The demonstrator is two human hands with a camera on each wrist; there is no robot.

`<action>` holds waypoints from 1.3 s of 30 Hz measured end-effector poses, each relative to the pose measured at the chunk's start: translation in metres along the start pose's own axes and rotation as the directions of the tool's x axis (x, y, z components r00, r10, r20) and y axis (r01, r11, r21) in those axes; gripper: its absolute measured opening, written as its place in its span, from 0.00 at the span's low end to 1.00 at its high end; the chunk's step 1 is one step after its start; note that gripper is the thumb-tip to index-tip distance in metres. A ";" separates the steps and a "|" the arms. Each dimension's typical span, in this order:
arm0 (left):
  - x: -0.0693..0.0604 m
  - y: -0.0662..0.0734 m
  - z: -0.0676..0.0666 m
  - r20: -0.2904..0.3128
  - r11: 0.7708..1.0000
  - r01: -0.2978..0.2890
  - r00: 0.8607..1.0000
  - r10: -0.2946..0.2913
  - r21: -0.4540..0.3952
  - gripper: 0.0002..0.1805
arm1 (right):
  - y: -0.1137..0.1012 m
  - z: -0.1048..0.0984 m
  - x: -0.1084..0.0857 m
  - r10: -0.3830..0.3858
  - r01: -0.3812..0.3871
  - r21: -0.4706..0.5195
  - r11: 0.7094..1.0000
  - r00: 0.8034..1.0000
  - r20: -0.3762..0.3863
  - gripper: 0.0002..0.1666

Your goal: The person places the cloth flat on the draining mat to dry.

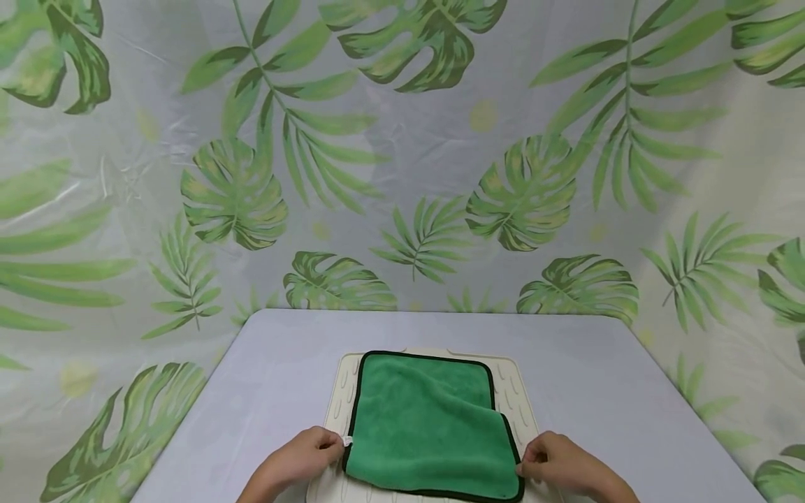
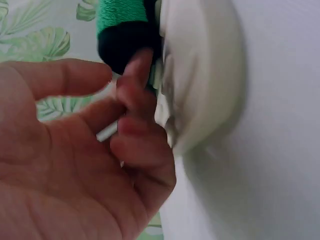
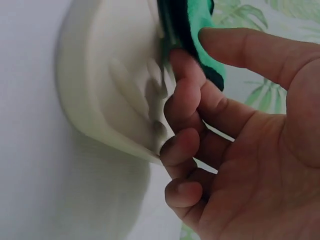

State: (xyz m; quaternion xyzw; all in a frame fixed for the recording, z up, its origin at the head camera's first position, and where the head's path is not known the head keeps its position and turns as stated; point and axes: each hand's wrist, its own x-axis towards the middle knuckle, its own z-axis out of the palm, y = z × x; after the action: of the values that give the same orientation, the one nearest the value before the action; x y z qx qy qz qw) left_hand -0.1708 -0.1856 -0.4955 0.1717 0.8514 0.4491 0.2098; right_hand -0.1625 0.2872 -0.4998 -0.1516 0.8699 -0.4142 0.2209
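A green cloth (image 1: 421, 419) with black edging lies over a cream ridged tray (image 1: 518, 398), with a wavy fold running across its right half. My left hand (image 1: 308, 454) is at the cloth's left edge by a small white tag (image 1: 347, 441), thumb and forefinger pinching the border. In the left wrist view, the rolled black edge (image 2: 125, 42) meets those fingertips. At the near right corner, my right hand (image 1: 560, 464) pinches the border. The right wrist view shows the thumb (image 3: 235, 47) against the green side and the forefinger behind the edging; the other fingers curl loosely.
The tray rests on a white-covered table (image 1: 283, 363), its raised rim showing around the cloth. Behind and beside the table hangs a pale curtain (image 1: 402, 175) printed with green leaves.
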 end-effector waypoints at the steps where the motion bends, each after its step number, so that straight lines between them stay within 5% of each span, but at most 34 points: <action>1: -0.001 -0.002 0.001 0.014 1.000 -0.007 1.000 0.007 -0.002 0.17 | 0.001 0.002 0.000 0.001 -0.001 -0.009 1.000 1.000 -0.003 0.15; 5: -0.004 -0.009 0.002 0.035 0.998 -0.041 0.998 0.043 -0.051 0.04 | 0.001 0.006 -0.001 -0.009 0.009 -0.039 0.999 1.000 -0.006 0.16; 11: -0.002 -0.016 0.008 -0.063 0.992 -0.117 0.991 0.119 0.039 0.11 | -0.003 0.009 -0.001 -0.013 0.013 -0.036 0.999 1.000 -0.007 0.18; 18: -0.005 -0.013 0.012 -0.139 0.997 -0.037 0.989 0.046 0.069 0.10 | -0.004 0.011 0.000 -0.018 0.017 -0.082 0.996 1.000 -0.015 0.17; 27: -0.014 -0.004 0.011 -0.093 0.995 0.026 0.996 -0.018 0.095 0.28 | -0.009 0.009 -0.007 -0.010 0.009 0.019 1.000 0.999 0.047 0.22; 33: -0.022 -0.004 0.016 -0.086 0.993 0.067 0.995 -0.059 0.096 0.24 | -0.009 0.012 -0.010 0.004 -0.008 0.045 0.999 0.997 0.071 0.20; 39: -0.025 -0.003 0.018 -0.078 0.987 0.051 0.996 -0.040 0.153 0.24 | -0.005 0.012 -0.010 0.000 -0.001 0.011 1.000 0.998 0.064 0.18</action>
State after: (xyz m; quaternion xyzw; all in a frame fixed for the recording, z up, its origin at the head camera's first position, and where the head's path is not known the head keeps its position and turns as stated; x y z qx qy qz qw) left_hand -0.1407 -0.1865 -0.5023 0.1509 0.8946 0.3829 0.1739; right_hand -0.1477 0.2804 -0.4999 -0.1633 0.8602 -0.4138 0.2495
